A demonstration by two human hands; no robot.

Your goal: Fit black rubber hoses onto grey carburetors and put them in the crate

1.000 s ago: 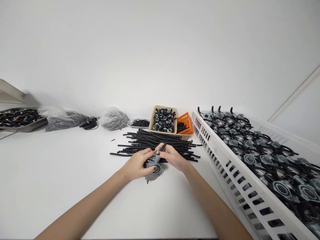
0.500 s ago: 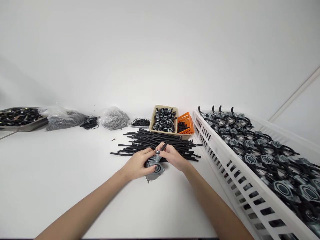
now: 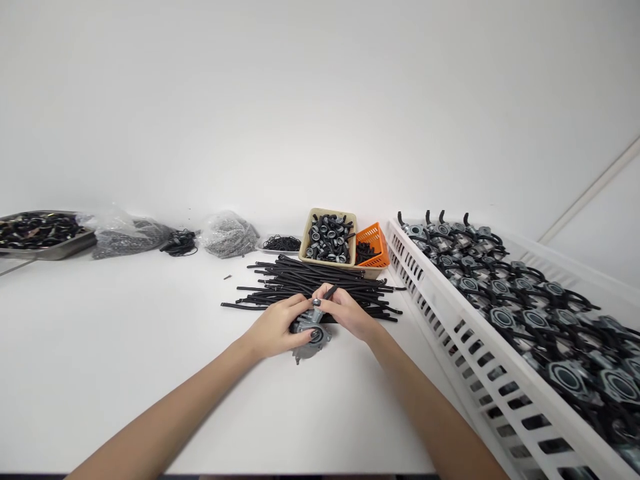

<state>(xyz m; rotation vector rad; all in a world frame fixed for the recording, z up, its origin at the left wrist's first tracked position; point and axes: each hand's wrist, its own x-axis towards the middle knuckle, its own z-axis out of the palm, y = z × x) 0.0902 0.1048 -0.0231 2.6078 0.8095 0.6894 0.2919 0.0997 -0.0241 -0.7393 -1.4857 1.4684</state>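
A grey metal carburetor-like part (image 3: 306, 348) with a round opening is held over the white table (image 3: 150, 360). My left hand (image 3: 280, 327) wraps it from the left, its thumb lying by the round opening. At the top of the part, my right hand (image 3: 345, 313) pinches a short black rubber tube (image 3: 330, 292); the fingers hide where tube and metal meet. Just behind both hands lies a pile of long black hoses (image 3: 300, 277).
A white slatted crate (image 3: 445, 313) full of similar metal parts with hoses stands on the right. Behind the pile are a beige basket (image 3: 303, 257), an orange basket (image 3: 383, 247) and a small tray of black rings (image 3: 281, 245). Plastic bags (image 3: 229, 235) and a metal tray (image 3: 65, 251) line the left.
Almost nothing differs. Both hands keep their grip on the metal part and the black tube, with only a tiny shift of the view.
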